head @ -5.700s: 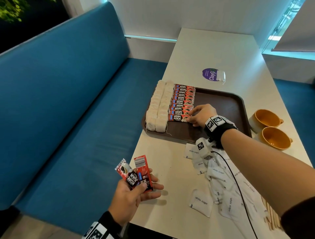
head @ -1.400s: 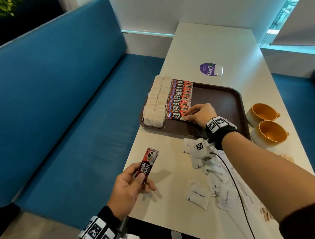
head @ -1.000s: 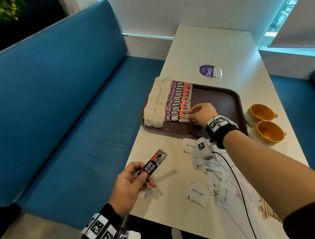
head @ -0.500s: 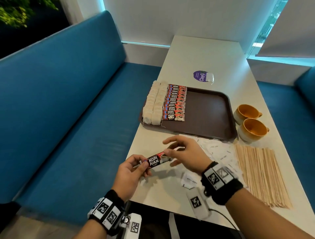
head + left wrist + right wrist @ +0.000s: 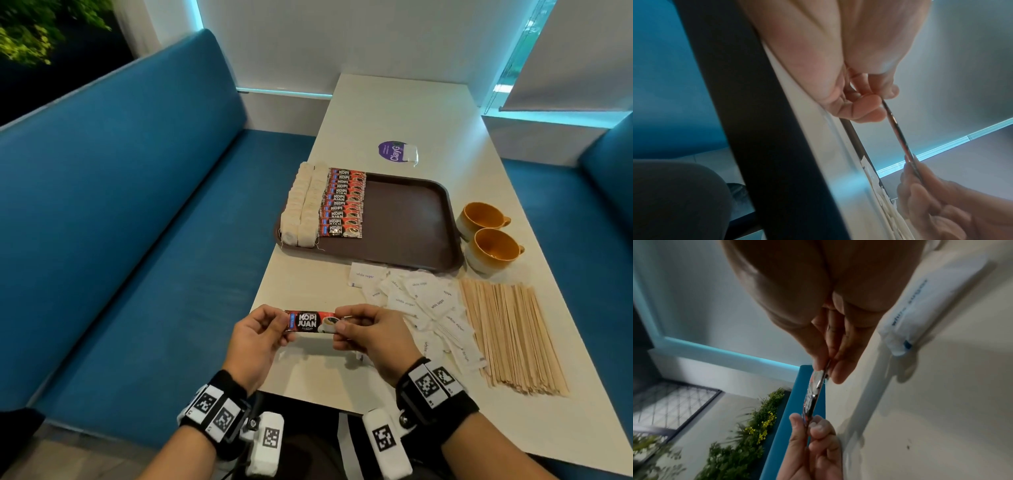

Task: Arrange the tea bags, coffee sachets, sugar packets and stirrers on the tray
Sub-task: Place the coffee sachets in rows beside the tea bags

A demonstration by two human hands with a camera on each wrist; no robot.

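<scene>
Right now, held sachet: one red coffee sachet (image 5: 310, 321) hangs level above the near edge of the table (image 5: 404, 113), printed face up.
Left hand: the left hand (image 5: 255, 337) pinches the sachet's left end between thumb and curled fingers.
Right hand: the right hand (image 5: 368, 337) pinches the right end the same way — both grasp it at once.
Wrist views: both show the sachet edge-on as a thin strip, something the head view does not give; the left wrist view has it (image 5: 900, 138) running from the left hand's fingertips (image 5: 869, 112) to the other hand, and the right wrist view adds one sugar packet (image 5: 920, 305) flat on the tabletop beside the hand.
Tray: the brown tray (image 5: 404, 219) lies farther back on the table, well apart from the hands.
Tray contents: two rows of tea bags (image 5: 303, 205) sit along its left edge, and just beside them a row of coffee sachets (image 5: 342, 202), overlapping — the rest of the tray floor is bare brown.
Off the tray: a loose heap of sugar packets (image 5: 418, 308) lies just in front of the tray, with a bundle of wooden stirrers (image 5: 507, 335) to its right.
Cups: two orange cups (image 5: 486, 236) stand just beside the tray's right rim.
</scene>
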